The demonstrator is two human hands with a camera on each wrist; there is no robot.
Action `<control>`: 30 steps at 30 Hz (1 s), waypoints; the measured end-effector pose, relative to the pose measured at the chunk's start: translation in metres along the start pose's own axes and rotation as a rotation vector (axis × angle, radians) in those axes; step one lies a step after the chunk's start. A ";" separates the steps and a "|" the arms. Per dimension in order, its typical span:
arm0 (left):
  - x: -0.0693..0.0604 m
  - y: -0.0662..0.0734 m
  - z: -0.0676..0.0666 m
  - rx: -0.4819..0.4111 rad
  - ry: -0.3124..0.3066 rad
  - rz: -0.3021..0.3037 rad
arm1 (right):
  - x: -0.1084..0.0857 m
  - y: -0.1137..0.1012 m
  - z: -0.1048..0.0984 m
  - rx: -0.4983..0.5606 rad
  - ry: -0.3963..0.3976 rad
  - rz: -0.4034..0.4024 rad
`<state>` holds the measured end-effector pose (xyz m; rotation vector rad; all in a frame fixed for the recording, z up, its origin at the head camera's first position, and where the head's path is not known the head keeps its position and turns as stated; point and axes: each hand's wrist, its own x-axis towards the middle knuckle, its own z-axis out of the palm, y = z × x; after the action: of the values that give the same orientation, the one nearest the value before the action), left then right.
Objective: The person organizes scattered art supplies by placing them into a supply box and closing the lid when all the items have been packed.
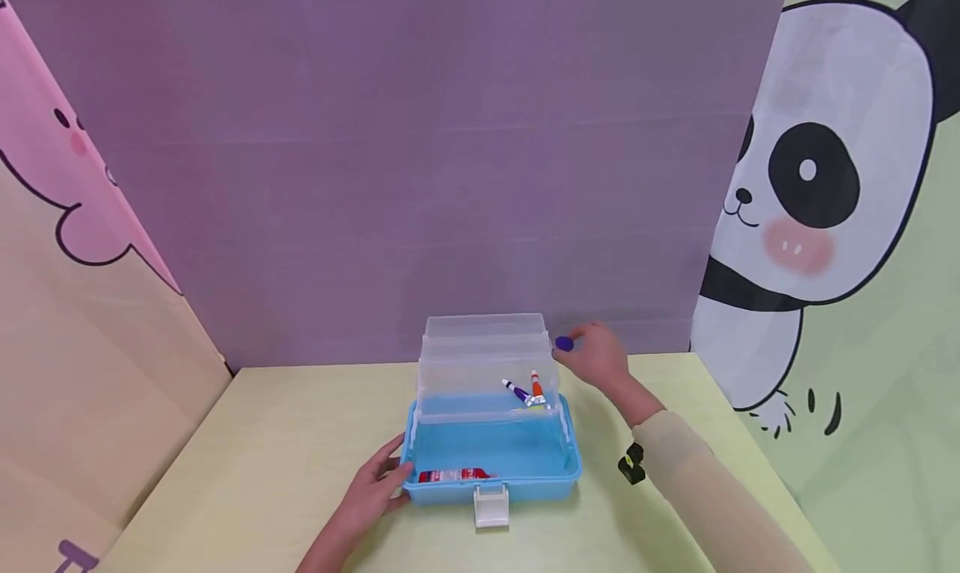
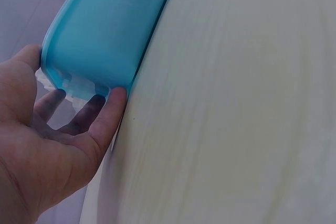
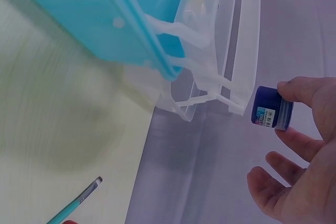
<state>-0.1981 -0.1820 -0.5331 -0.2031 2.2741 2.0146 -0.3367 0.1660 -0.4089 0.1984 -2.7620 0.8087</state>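
A light blue plastic case [image 1: 495,491] with a white front latch [image 1: 491,506] stands on the table, its clear tiered upper part [image 1: 483,348] raised at the back. My left hand [image 1: 372,488] grips the case's front left corner, thumb on the rim and fingers at the side. In the right wrist view, my right hand [image 3: 310,140] pinches a small dark blue paint jar [image 3: 266,107] between thumb and finger, beside the clear upper part. A red tube [image 1: 453,475] lies inside the case along its front wall. Purple [image 1: 516,389] and orange [image 1: 537,384] paint tubes lie together in the clear part.
A paintbrush [image 3: 76,203] with a teal handle shows at the lower left of the right wrist view. Behind the pale wooden table [image 1: 300,440] hangs a purple cloth [image 1: 450,156]. Side cloths bear a panda [image 1: 810,165] and a pink cartoon figure [image 1: 45,140].
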 end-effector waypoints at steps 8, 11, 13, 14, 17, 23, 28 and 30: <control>0.000 -0.001 0.000 -0.012 0.001 0.000 | 0.007 -0.013 0.004 0.021 -0.019 0.009; 0.001 -0.002 0.000 -0.014 -0.001 0.005 | 0.010 -0.017 0.005 0.031 -0.026 0.005; 0.001 -0.003 0.000 -0.015 -0.001 0.005 | 0.012 -0.019 0.006 0.035 -0.029 -0.002; 0.002 -0.003 0.000 -0.012 0.000 0.005 | 0.014 -0.020 0.006 0.037 -0.032 -0.004; 0.001 -0.004 0.000 -0.008 0.000 0.003 | 0.017 -0.025 0.008 0.035 -0.047 0.001; -0.001 -0.004 -0.001 -0.002 -0.008 -0.002 | 0.021 -0.033 0.007 0.019 -0.073 0.022; -0.001 -0.004 -0.002 -0.010 -0.016 0.010 | 0.025 -0.034 0.010 -0.028 -0.092 0.012; -0.001 -0.003 -0.002 -0.009 -0.019 0.015 | 0.026 -0.033 0.011 -0.034 -0.102 0.012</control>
<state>-0.1969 -0.1840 -0.5360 -0.1674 2.2624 2.0263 -0.3570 0.1309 -0.3939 0.2224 -2.8723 0.7741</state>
